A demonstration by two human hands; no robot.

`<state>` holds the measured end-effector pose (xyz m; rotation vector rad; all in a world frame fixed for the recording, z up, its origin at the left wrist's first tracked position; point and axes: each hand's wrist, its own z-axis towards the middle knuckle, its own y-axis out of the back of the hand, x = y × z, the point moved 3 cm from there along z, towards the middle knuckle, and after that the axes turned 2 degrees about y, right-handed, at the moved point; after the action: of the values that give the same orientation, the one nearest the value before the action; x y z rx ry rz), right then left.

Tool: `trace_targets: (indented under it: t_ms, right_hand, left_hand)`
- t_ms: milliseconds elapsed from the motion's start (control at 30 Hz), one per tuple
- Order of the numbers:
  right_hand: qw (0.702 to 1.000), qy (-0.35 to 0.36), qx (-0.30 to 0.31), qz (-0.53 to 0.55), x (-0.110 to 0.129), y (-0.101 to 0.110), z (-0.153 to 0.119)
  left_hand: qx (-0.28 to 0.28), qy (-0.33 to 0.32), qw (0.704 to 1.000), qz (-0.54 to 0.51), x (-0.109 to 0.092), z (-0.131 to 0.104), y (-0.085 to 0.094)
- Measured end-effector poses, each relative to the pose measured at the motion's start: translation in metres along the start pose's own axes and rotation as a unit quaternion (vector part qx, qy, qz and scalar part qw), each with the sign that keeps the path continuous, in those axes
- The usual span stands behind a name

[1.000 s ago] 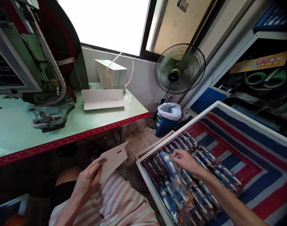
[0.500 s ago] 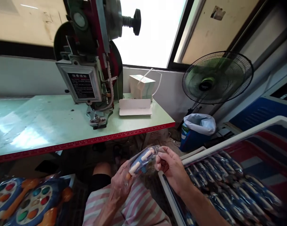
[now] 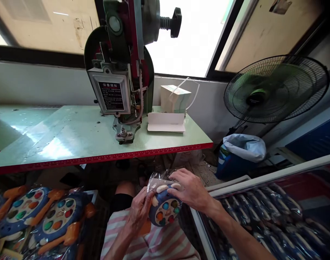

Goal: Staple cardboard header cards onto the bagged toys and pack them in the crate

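I have the blue toy [image 3: 165, 211] low in front of me, just above the striped cloth [image 3: 154, 247] on my lap, its face of coloured round buttons turned up towards me and clear plastic film [image 3: 161, 176] crumpled at its twelve o'clock edge. My left hand [image 3: 140, 209] is closed on it at nine o'clock, thumb over the near side and the other fingers mostly hidden; an orange part [image 3: 145, 228] shows just below that grip. My right hand [image 3: 192, 191] is partly curled over the rim at about two o'clock, touching the toy, but I cannot tell whether its fingertips are pinching the film or only resting there. Counting from the toy, more bagged toys [image 3: 56, 220] lie at nine o'clock with orange hammers among them, and a white-edged tray [image 3: 275, 172] at three holds rows of wrapped blue pieces [image 3: 264, 206]. At eleven stands the machine [image 3: 113, 92] on the green tabletop [image 3: 80, 133]; at twelve a folded white card [image 3: 166, 122] sits there, a strapped stack of cards [image 3: 175, 100] just behind it. The fan [image 3: 275, 90] is between one and two, and a lined bin [image 3: 242, 151] is at two.
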<state>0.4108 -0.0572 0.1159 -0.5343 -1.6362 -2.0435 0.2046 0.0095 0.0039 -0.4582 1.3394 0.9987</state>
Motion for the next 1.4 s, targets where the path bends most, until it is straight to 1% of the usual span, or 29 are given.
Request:
trace_targets:
  t_ms: [33,100,200,267,333,367,400,467,533,600,667,767,933,1000,1033,1100,1167,1200,1267,1333,1400]
  right_hand:
    - [1.0,-0.015,0.02,0.013,-0.004,-0.007,0.003]
    - [0.992,-0.063,0.06,0.093,-0.015,-0.019,0.008]
    - [0.953,-0.113,0.124,0.252,-0.026,-0.03,0.01]
    - [0.929,-0.112,0.166,0.31,-0.023,-0.033,0.012]
    - [0.917,-0.082,0.197,0.336,-0.012,-0.033,0.016]
    - [0.915,-0.062,0.203,0.344,-0.005,-0.032,0.018]
    - [0.914,-0.044,0.2,0.351,0.002,-0.032,0.021]
    - [0.919,-0.015,0.171,0.355,0.013,-0.031,0.026]
    - [0.928,0.015,0.131,0.349,0.02,-0.03,0.028]
    - [0.931,0.043,0.108,0.346,0.024,-0.031,0.028]
    - [0.93,0.054,0.104,0.348,0.026,-0.033,0.025]
    - [0.928,0.044,0.11,0.353,0.031,-0.033,0.023]
    - [0.928,0.053,0.109,0.352,0.043,-0.028,0.03]
    - [0.939,0.052,0.112,0.322,0.039,-0.028,0.032]
    - [0.948,0.048,0.116,0.291,0.033,-0.03,0.033]
    - [0.967,0.036,0.131,0.214,0.017,-0.035,0.032]
    - [0.977,0.036,0.144,0.155,0.001,-0.042,0.03]
    - [0.98,0.041,0.138,0.138,-0.005,-0.045,0.03]
    - [0.988,0.053,0.087,0.12,-0.013,-0.047,0.032]
    - [0.991,0.061,0.013,0.12,-0.017,-0.045,0.037]
    - [0.988,0.043,-0.06,0.132,-0.024,-0.039,0.042]
  left_hand:
    - [0.006,-0.002,1.0,0.006,0.0,-0.001,0.002]
    - [0.017,-0.005,1.0,0.022,-0.002,-0.002,0.006]
    - [0.021,-0.009,0.998,0.05,-0.007,-0.003,0.011]
    - [0.022,-0.015,0.997,0.072,-0.011,-0.002,0.012]
    - [0.026,-0.018,0.995,0.093,-0.016,0.0,0.012]
    - [0.029,-0.018,0.994,0.103,-0.017,0.001,0.012]
    - [0.033,-0.018,0.993,0.11,-0.018,0.002,0.012]
    - [0.033,-0.018,0.992,0.122,-0.018,0.003,0.015]
    - [0.028,-0.014,0.991,0.13,-0.018,0.004,0.02]
    - [0.022,-0.011,0.99,0.137,-0.018,0.004,0.025]
    - [0.017,-0.014,0.989,0.144,-0.021,0.004,0.029]
    - [0.004,-0.023,0.987,0.16,-0.028,0.006,0.033]
    - [0.015,-0.047,0.987,0.151,-0.033,0.008,0.037]
    - [0.014,-0.048,0.99,0.13,-0.033,0.007,0.044]
    - [0.004,-0.04,0.992,0.117,-0.032,0.006,0.05]
    - [-0.036,-0.005,0.995,0.094,-0.03,0.002,0.069]
    - [-0.071,0.038,0.993,0.084,-0.03,-0.003,0.088]
    - [-0.082,0.055,0.992,0.082,-0.03,-0.005,0.096]
    - [-0.099,0.076,0.989,0.076,-0.031,-0.01,0.107]
    - [-0.135,0.089,0.985,0.064,-0.03,-0.014,0.114]
    - [-0.164,0.106,0.979,0.053,-0.024,-0.017,0.117]
